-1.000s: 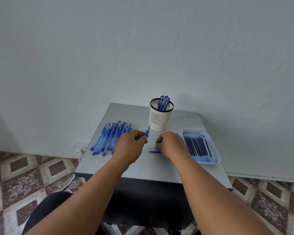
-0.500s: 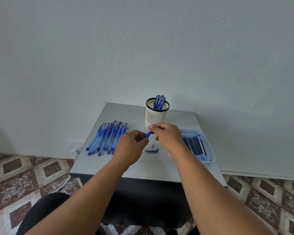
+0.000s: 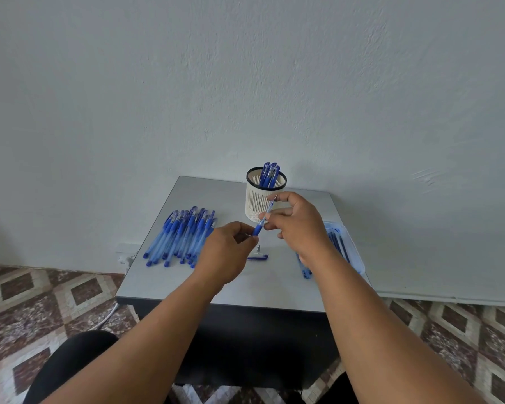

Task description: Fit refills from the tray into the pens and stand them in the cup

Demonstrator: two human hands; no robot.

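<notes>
Grey desk (image 3: pixel 274 290) nearest, then left grip (image 3: pixel 228 255) curled round pen barrel (image 3: pixel 257 229), right grip (image 3: pixel 296 221) pinching refill (image 3: pixel 270 207) above it, loose pens (image 3: pixel 181 237) left, tray (image 3: pixel 349 249) right, cup (image 3: pixel 264 199) beyond.

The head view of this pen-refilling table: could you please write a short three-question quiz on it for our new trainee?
1. True or false: the cup already holds some pens.
2. The loose pens lie on which side of the cup: A) the person's left, B) the person's right?
3. Fill in: the left hand grips the pen barrel while the right hand pinches the ____ sticking out of it.

Key: 1 true; 2 A; 3 refill.
</notes>
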